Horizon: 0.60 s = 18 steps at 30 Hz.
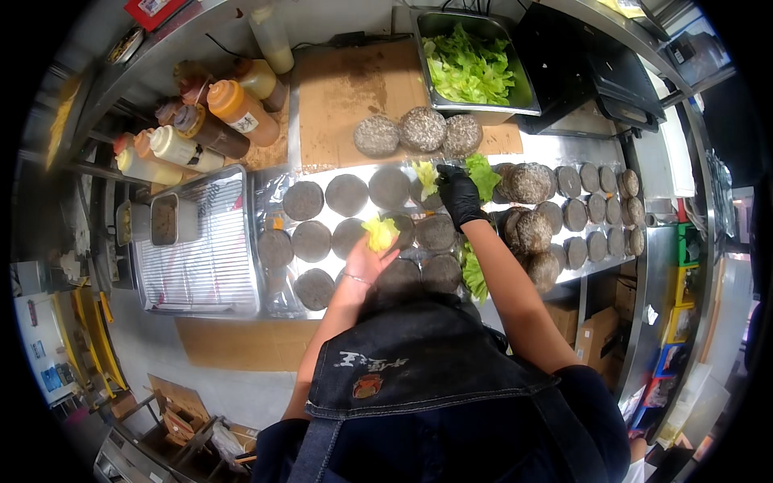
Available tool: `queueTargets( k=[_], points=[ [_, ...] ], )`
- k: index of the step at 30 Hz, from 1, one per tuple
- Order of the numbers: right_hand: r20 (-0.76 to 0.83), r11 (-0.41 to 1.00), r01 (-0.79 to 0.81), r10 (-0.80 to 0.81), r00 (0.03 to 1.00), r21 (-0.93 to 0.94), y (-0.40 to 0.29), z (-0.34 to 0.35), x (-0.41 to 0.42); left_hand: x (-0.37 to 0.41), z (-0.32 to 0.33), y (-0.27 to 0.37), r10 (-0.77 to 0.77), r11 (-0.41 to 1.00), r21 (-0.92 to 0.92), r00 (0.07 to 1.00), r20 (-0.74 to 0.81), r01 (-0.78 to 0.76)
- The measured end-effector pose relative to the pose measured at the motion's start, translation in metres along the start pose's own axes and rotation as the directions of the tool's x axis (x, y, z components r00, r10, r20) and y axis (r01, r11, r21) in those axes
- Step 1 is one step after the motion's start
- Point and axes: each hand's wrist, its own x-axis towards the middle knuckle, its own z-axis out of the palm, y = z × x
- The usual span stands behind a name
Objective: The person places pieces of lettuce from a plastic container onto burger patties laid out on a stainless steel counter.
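Rows of dark grey round buns (pixel 346 195) lie on a shiny metal counter. My left hand (pixel 369 259) is bare, palm up over the near rows, and holds a small yellow-green lettuce piece (pixel 381 233). My right hand (pixel 460 194), in a black glove, is over the far row between a pale lettuce piece (pixel 426 179) and a green lettuce leaf (pixel 482 176); its fingertips are hard to make out, so I cannot tell if it grips either. Another lettuce leaf (pixel 475 273) lies below my right wrist. Speckled bun tops (pixel 534 230) stand on buns at the right.
A steel pan of lettuce (pixel 468 66) stands at the back. Three speckled bun tops (pixel 423 129) rest on cardboard (pixel 329 90). Squeeze bottles (pixel 243 113) crowd the back left. A wire-racked tray (pixel 199 265) holds small metal containers (pixel 174 218). Black equipment (pixel 567 66) is at the back right.
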Motion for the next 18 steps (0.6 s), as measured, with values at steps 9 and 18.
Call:
queueTargets(
  k=[9,18],
  points=[
    [0.030,0.994,-0.107,0.107,0.994,0.012,-0.001,-0.034,-0.009,-0.003,-0.013,-0.003,0.037,0.999,-0.006,0.999,0.018,-0.037],
    [0.048,0.989,0.060,-0.054,0.997,-0.135,0.022,-0.014,-0.012,-0.009,-0.014,-0.005,0.013,0.999,0.052,1.000,-0.006,-0.013]
  ],
)
